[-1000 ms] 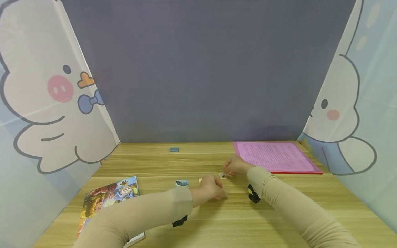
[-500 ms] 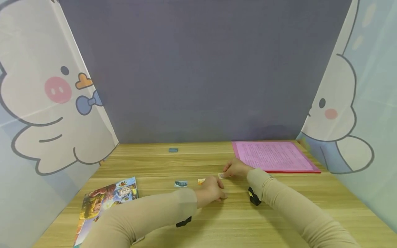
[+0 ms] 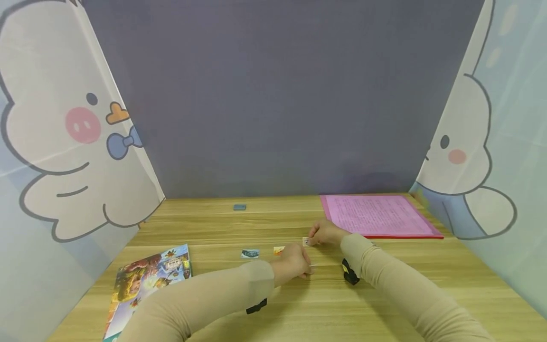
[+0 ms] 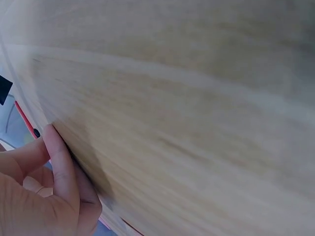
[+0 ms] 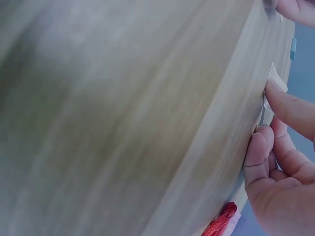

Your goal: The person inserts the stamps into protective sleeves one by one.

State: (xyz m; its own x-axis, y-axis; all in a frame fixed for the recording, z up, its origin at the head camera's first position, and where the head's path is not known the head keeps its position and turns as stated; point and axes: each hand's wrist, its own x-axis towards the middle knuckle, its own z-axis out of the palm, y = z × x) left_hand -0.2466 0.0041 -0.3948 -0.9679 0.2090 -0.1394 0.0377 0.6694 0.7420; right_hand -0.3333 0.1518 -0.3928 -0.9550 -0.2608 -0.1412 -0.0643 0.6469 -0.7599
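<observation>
In the head view my right hand (image 3: pixel 325 232) pinches the edge of a small white-bordered stamp (image 3: pixel 305 242) at the middle of the table. The right wrist view shows this stamp (image 5: pixel 276 78) under the thumb, one corner tilted up. My left hand (image 3: pixel 294 261) is nearer to me with thumb and forefinger brought together low over the wood. A thin pale edge (image 3: pixel 312 265) shows at its fingertips; what it belongs to I cannot tell. Behind the left wrist lie an orange-yellow stamp (image 3: pixel 278 250), partly covered by the hand, and a blue landscape stamp (image 3: pixel 250 253).
A colourful picture book (image 3: pixel 149 280) lies at the left, partly under the left forearm. Pink-covered printed sheets (image 3: pixel 380 216) with a red edge lie at the back right. A small blue-grey block (image 3: pixel 240 207) sits near the back wall.
My right hand has come down onto the white-bordered stamp and its fingertips now overlap it. The left hand has shifted slightly right, uncovering more of the orange-yellow stamp.
</observation>
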